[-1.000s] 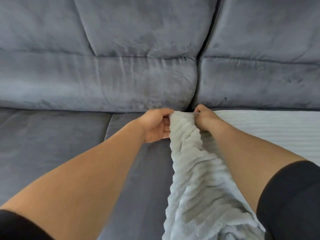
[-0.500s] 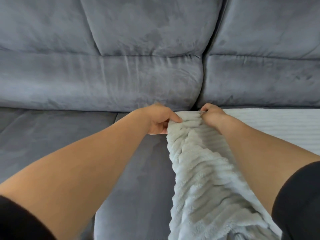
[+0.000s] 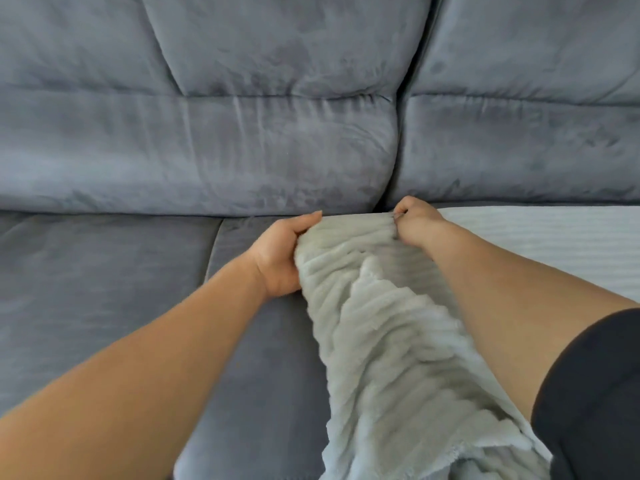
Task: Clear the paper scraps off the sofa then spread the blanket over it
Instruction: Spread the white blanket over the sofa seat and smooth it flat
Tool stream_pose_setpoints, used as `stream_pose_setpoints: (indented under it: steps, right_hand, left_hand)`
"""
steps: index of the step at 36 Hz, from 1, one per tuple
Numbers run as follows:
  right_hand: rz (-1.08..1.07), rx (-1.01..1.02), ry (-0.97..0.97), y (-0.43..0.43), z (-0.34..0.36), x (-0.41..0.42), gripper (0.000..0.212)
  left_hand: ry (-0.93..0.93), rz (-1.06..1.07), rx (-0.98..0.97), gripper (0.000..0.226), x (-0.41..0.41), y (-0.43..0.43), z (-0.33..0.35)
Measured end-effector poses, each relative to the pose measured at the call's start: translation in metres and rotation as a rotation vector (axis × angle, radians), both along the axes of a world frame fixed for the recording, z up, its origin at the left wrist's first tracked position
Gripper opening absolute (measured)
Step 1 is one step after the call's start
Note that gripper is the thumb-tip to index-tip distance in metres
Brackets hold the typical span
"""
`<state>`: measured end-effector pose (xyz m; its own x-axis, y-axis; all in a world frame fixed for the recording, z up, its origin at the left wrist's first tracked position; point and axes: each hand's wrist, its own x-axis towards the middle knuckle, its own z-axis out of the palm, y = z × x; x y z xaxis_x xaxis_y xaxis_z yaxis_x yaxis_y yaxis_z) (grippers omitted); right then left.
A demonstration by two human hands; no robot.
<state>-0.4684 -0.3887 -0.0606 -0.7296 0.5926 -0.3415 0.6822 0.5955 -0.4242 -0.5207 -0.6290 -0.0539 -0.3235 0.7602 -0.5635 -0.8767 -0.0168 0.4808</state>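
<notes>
The blanket (image 3: 388, 323) lies partly flat on the right seat of the sofa (image 3: 207, 150) and bunches forward over its front. The left hand (image 3: 280, 258) and right hand (image 3: 415, 221) each clutch its top edge at the seat's back, probably to draw it leftward over the bare seat, where no paper scraps show.

A home living room: a grey plush sofa (image 3: 207, 150) fills the whole frame, its padded back cushions across the top, with a ribbed pale blanket (image 3: 398, 341) at lower right
</notes>
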Motion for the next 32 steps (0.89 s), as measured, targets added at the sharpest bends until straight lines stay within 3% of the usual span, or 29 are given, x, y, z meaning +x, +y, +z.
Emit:
stream_pose_setpoints:
  steps: [6,11,19,21,23,26,32]
  right_hand:
    - [-0.044,-0.008,0.049,0.001,-0.001,0.000,0.015]
    - [-0.066,0.064,0.034,-0.005,-0.004,0.003,0.018]
    - [-0.066,0.287,0.044,-0.034,-0.009,0.012,0.013]
    - [0.010,0.264,0.142,-0.055,-0.005,0.006,0.017]
    - [0.218,0.293,0.223,-0.079,-0.003,-0.003,0.018]
    - [0.442,0.300,0.097,-0.107,-0.005,-0.021,0.034]
    - [0.367,0.238,0.032,-0.110,-0.004,-0.042,0.033]
  left_hand:
    - [0.436,-0.215,-0.498,0.021,-0.063,-0.012,0.032]
    - [1.056,-0.484,-0.980,0.045,-0.078,-0.007,0.017]
    - [1.038,-0.360,-1.019,0.040,-0.074,-0.003,-0.010]
    - [1.064,-0.380,-1.016,0.041,-0.072,-0.005,-0.010]
    - [1.080,-0.369,-1.014,0.042,-0.070,-0.005,-0.011]
    - [1.059,-0.326,-0.958,0.046,-0.070,-0.009,-0.010]
    - [1.004,-0.218,-0.904,0.046,-0.070,-0.010,-0.008]
